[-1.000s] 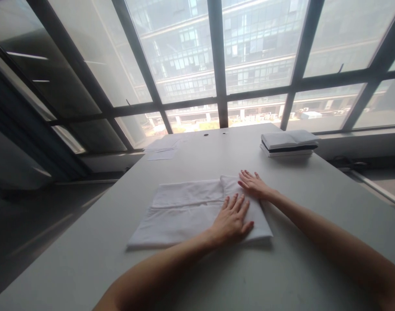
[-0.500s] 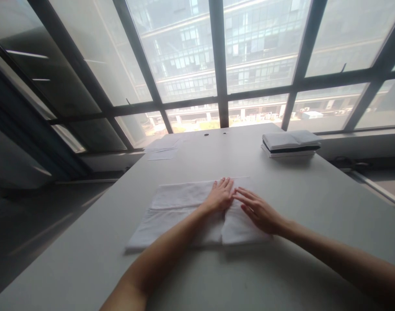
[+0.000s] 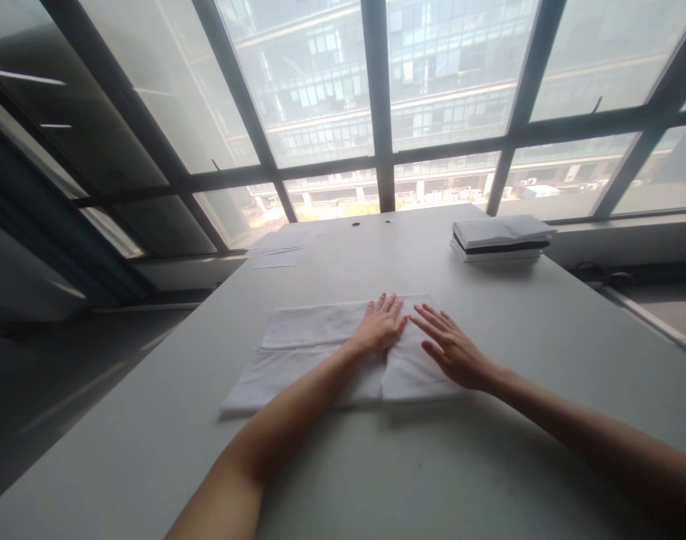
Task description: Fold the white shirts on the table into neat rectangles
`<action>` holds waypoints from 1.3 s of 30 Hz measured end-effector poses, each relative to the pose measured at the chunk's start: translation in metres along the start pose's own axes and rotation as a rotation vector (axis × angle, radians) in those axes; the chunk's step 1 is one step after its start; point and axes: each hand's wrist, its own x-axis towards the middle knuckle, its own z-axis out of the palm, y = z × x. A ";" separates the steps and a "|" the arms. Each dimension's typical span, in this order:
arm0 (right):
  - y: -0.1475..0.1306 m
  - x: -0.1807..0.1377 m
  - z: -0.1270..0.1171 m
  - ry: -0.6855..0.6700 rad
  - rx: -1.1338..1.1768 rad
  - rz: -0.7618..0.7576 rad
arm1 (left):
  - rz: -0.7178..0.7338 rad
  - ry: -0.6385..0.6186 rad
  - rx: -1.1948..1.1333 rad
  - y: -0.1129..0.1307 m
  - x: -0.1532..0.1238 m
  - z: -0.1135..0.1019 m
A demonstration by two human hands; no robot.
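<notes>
Some white cloth (image 3: 309, 334) hides behind the left hand (image 3: 379, 328) and right hand (image 3: 453, 352), fingers (image 3: 428, 328) apart.

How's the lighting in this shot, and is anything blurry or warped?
Head view: glare washes out the building outside; window frames splay, likely from lens distortion. Same head view: the curtain sits in shadow, the white cloth casts a soft shadow on the tabletop, and fabric detail looks soft.

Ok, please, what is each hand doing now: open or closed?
Left hand: open, flat on the white cloth.
Right hand: open, over the cloth, holding nothing.
</notes>
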 end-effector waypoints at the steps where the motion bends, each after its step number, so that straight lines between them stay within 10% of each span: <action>1: -0.001 -0.002 0.002 -0.059 -0.036 -0.024 | -0.007 -0.012 0.027 0.000 0.000 0.000; 12: -0.002 -0.009 0.010 -0.178 -0.105 0.023 | -0.130 0.017 0.064 0.001 0.006 -0.003; 19: -0.010 -0.009 0.005 -0.115 -0.128 -0.010 | -0.170 0.249 0.085 -0.014 0.010 -0.016; 25: -0.009 -0.008 0.004 -0.205 -0.099 -0.097 | -0.169 0.087 0.140 -0.024 0.004 -0.015; 31: -0.011 -0.008 0.002 -0.195 -0.095 -0.087 | -0.257 -0.029 0.282 -0.032 0.002 -0.063; 39: -0.011 -0.008 0.006 -0.195 -0.094 -0.058 | -0.275 -0.086 0.572 -0.080 -0.080 -0.102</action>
